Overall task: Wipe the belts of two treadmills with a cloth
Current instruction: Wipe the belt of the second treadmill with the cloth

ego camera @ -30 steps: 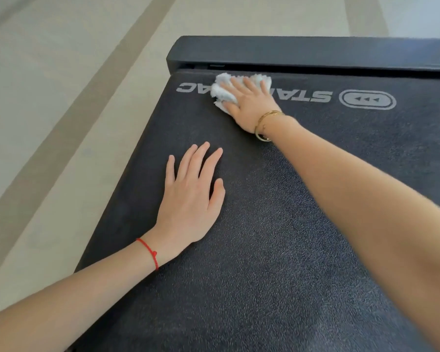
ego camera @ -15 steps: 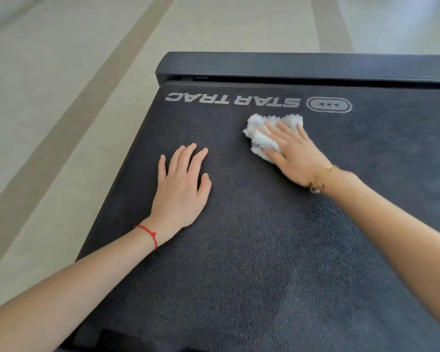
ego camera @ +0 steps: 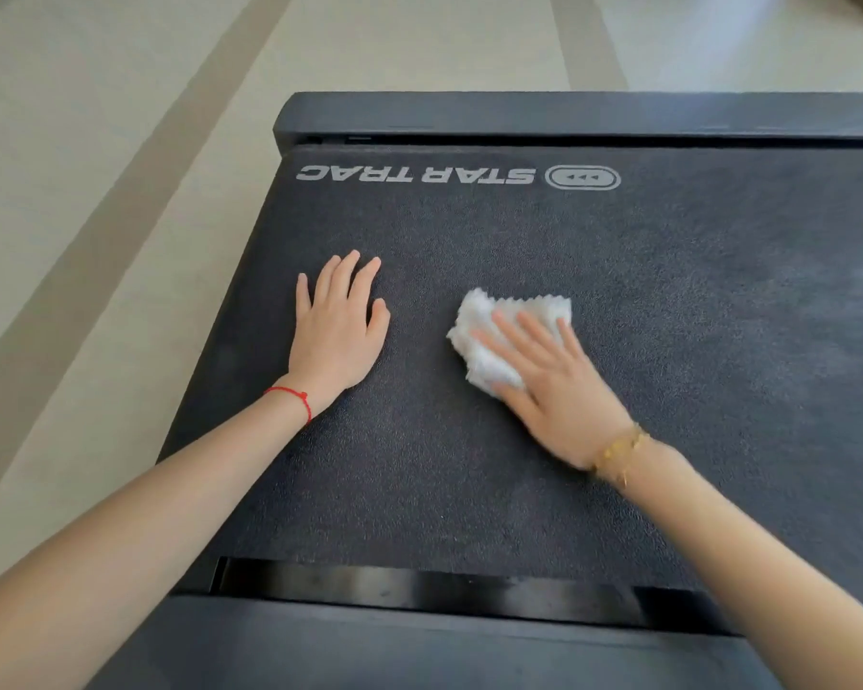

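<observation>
Pale striped floor [ego camera: 120, 241] surrounds dark textured belt [ego camera: 469, 465]; left hand [ego camera: 337, 336] lies flat, right hand [ego camera: 554, 385] presses white cloth [ego camera: 489, 336].

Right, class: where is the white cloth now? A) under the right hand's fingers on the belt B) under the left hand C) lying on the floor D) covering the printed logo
A: the white cloth lies flat on the belt beneath the right hand.

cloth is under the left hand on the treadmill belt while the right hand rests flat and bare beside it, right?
Not quite: the hands are swapped. In the head view the white cloth is under the right hand on the treadmill belt, while the left hand rests flat and bare beside it.
</observation>
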